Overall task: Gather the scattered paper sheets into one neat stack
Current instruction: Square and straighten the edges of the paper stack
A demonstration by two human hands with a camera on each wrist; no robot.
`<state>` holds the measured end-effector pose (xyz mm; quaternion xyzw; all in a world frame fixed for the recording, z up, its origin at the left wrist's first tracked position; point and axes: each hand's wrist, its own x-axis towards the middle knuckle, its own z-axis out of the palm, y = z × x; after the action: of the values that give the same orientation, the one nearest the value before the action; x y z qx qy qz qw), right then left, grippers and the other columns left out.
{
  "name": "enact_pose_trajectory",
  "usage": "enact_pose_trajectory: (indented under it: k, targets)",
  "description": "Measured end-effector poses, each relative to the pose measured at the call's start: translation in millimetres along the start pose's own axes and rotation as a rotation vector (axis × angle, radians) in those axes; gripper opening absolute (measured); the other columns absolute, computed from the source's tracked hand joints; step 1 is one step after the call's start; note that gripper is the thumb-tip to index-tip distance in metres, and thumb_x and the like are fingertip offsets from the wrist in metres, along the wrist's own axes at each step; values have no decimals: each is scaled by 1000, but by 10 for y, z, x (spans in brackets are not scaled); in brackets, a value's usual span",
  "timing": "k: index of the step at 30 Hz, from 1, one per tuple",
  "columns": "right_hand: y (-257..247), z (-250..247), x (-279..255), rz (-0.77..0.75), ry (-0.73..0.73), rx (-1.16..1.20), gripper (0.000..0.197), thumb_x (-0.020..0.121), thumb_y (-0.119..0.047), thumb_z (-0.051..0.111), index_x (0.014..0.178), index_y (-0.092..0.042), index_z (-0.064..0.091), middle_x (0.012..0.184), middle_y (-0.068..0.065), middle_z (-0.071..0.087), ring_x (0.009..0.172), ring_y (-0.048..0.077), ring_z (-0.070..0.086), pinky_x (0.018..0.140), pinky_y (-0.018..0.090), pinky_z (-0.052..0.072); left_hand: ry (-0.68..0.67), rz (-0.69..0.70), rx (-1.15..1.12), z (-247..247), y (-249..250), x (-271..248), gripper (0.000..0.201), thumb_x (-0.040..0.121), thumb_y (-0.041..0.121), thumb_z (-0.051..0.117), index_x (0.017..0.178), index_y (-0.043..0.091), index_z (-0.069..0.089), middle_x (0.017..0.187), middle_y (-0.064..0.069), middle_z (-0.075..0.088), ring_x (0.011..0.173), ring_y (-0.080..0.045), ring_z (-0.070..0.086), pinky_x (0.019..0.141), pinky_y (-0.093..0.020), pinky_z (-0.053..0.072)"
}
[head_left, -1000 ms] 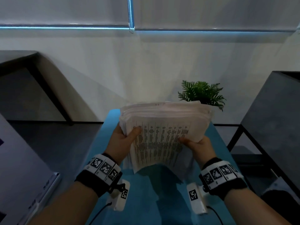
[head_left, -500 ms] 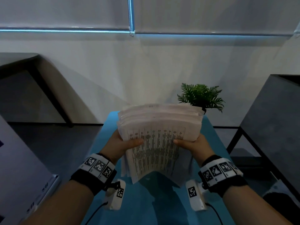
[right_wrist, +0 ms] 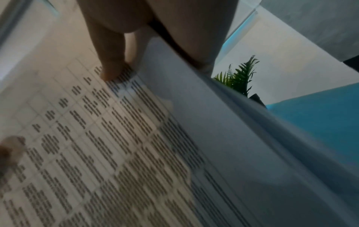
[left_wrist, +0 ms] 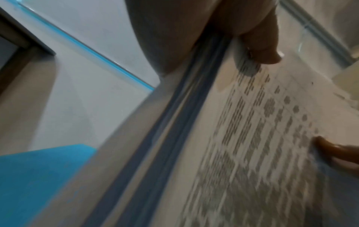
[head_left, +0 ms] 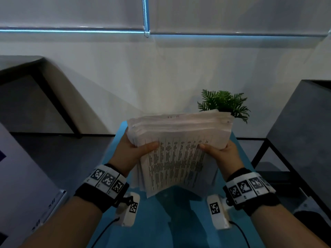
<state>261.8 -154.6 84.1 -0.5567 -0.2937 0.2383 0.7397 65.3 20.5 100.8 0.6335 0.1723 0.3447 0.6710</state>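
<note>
A thick stack of printed paper sheets [head_left: 176, 154] stands nearly upright above the blue table [head_left: 154, 221], its top edges uneven. My left hand [head_left: 133, 151] grips the stack's left side, thumb across the printed front page. My right hand [head_left: 219, 152] grips the right side the same way. In the left wrist view my thumb [left_wrist: 260, 41] presses the printed sheet [left_wrist: 262, 145], with the layered edge of the stack beside it. In the right wrist view my thumb [right_wrist: 108, 58] lies on the printed page [right_wrist: 87, 138]. The fingers behind the stack are hidden.
A small green potted plant [head_left: 223, 102] stands at the table's far end, right behind the stack. A dark table [head_left: 302, 126] stands to the right and another dark table [head_left: 21, 63] to the far left. A white wall lies ahead.
Both hands shifted grip on the stack, thumbs moving inward across the front page. The stack's top edges look more squared and its sides more even than before.
</note>
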Motion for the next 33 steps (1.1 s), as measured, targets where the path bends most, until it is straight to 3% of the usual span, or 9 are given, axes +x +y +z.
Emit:
enact_pose_trajectory:
  k: [3, 6, 11, 16, 20, 23, 26, 30, 33]
  targets:
    - [-9, 8, 18, 17, -9, -32, 42, 71, 13, 68, 105, -8, 60, 95, 4, 70, 87, 16, 68, 70, 21, 56, -24, -57, 19, -17, -50, 34, 82, 56, 17, 84, 129, 7, 49, 121, -18, 64, 111, -31, 63, 91, -54, 52]
    - [-19, 90, 39, 12, 6, -41, 34, 66, 6, 72, 91, -15, 65, 81, -2, 75, 81, 12, 69, 70, 20, 56, 31, -24, 26, 43, -59, 31, 72, 56, 23, 81, 122, 6, 58, 116, -16, 67, 107, -29, 65, 93, -54, 50]
    - [-64, 101, 16, -44, 20, 1, 50, 71, 13, 68, 117, -2, 56, 104, 11, 68, 95, 20, 67, 79, 26, 57, 122, 29, -6, 25, -93, 19, 77, 53, 16, 84, 119, 24, 46, 111, 3, 64, 100, -10, 66, 79, -33, 58]
    - [-1, 85, -38, 42, 0, -36, 55, 67, 14, 71, 115, -5, 54, 104, 10, 66, 102, 31, 62, 70, 20, 56, 41, -119, 42, -19, -238, -43, 77, 50, 21, 86, 120, 7, 58, 109, -15, 71, 102, -29, 68, 86, -51, 55]
    - [-163, 183, -94, -127, 94, -149, 98, 65, 8, 76, 142, -27, 25, 125, -3, 48, 110, 10, 54, 77, 10, 52, 20, -138, 43, -35, -218, -39, 70, 52, 22, 84, 116, 7, 63, 106, -14, 72, 100, -29, 69, 84, -48, 56]
    - [-407, 257, -156, -397, 106, -419, 116, 65, -13, 83, 146, -40, 4, 143, -8, 29, 130, 1, 35, 99, 8, 39, 28, -138, 32, -47, -214, -41, 68, 50, 21, 84, 113, 8, 64, 104, -13, 73, 98, -28, 70, 82, -45, 57]
    - [-545, 236, -130, -685, 67, -844, 97, 67, -29, 81, 145, -27, 24, 151, -2, 18, 132, -14, 19, 108, 7, 25, 29, -143, 23, -43, -216, -44, 65, 48, 22, 84, 108, 7, 66, 101, -14, 74, 96, -28, 70, 81, -43, 57]
    - [-524, 226, -133, -651, 60, -1022, 40, 70, -26, 79, 106, -16, 65, 143, 6, 38, 110, -2, 38, 90, 31, 50, 15, -150, 9, -36, -206, -56, 68, 50, 22, 84, 113, 8, 64, 105, -14, 72, 98, -28, 69, 82, -44, 57]
    - [-460, 230, -136, -675, 96, -938, 31, 81, -25, 69, 108, -13, 61, 141, 6, 39, 111, -13, 32, 92, 6, 36, 27, -157, -9, -44, -216, -42, 71, 51, 22, 84, 116, 7, 63, 106, -15, 72, 99, -29, 69, 83, -46, 56]
